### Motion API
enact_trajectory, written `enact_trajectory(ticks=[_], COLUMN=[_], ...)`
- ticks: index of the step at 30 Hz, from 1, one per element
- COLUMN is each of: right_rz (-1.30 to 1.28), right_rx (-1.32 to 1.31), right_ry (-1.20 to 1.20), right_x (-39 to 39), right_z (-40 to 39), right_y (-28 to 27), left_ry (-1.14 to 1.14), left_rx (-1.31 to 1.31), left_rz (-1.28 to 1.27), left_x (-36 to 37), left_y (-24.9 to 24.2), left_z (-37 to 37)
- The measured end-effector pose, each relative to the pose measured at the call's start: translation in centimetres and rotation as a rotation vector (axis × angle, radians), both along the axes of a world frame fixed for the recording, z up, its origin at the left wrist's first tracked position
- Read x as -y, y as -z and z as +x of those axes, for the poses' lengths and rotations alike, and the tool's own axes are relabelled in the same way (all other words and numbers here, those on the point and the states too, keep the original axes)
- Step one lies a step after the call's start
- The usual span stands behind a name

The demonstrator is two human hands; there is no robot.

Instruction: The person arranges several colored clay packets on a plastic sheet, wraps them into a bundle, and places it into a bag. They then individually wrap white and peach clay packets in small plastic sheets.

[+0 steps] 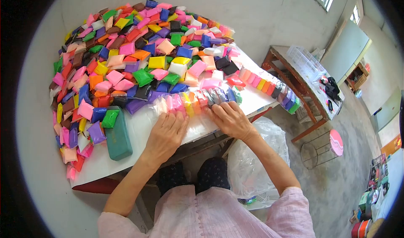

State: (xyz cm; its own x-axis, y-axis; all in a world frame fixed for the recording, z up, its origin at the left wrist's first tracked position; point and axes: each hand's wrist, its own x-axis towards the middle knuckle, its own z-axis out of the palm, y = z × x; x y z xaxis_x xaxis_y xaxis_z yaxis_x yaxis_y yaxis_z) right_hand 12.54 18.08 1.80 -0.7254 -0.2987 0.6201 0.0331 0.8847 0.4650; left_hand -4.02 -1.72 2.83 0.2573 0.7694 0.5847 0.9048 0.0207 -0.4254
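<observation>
Table [141, 133] first, and it's nearly swallowed: a huge heap of loose coloured packets [157, 62] spreads from the far edge by the wall right down to the left end. Below the near edge sits a big clear plastic bag [261, 156]. Now the rows! One wrapped row of packets [185, 103] lies along the near edge, colour beside colour, under both hands. The other row [269, 87] lies by the right corner, neatly lined up, hands well clear of it. So two rows formed against a heap that dwarfs them; I'd call it early days, with most packets loose. Over at the near-left part, a green case [120, 139] lies close to the edge. And the hands: left hand [164, 135], fingers bent, tips at the row's near side by the pinks; right hand [230, 119], curled in by the dark packets. Both touch it, but whether either truly pinches, I can't tell. Smallest of all, a single green packet [110, 119] rests against the case's far end.
</observation>
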Motion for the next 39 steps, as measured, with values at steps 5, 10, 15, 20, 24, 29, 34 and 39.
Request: enact_trajectory(ticks=[5, 10, 15, 20, 24, 29, 34, 39], right_rz=[-0.018, -0.044, -0.058, -0.056, -0.145, -0.325, -0.901, -1.665], right_rx=[0.075, 0.098, 0.116, 0.097, 0.112, -0.050, -0.696, -0.437], right_ry=[0.035, 0.070, 0.075, 0.067, 0.024, -0.099, 0.225, 0.059], right_x=[0.2, 0.2, 0.3, 0.5, 0.3, 0.9, -0.6, -3.2], right_z=[0.0, -0.4, -0.4, -0.4, 0.0, 2.3, 3.2, 3.3], right_y=[-0.4, 0.0, -0.3, -0.3, 0.9, 1.3, -0.3, 0.0], left_ry=[-0.090, -0.211, -0.319, 0.285, 0.252, 0.214, 0.180, 0.199], left_rx=[0.144, 0.244, 0.610, 0.601, 0.583, 0.506, 0.460, 0.481], left_rz=[-0.134, -0.296, -0.612, -0.105, -0.214, -0.264, -0.280, -0.295], left_x=[-0.5, -0.6, -2.6, -10.8, -12.5, -12.4, -12.1, -12.3], left_y=[-0.1, -1.5, -8.9, -3.2, -1.5, -1.3, -1.4, -1.4], left_z=[0.8, 1.9, 4.8, -0.1, -0.2, -0.5, -0.2, -0.5])
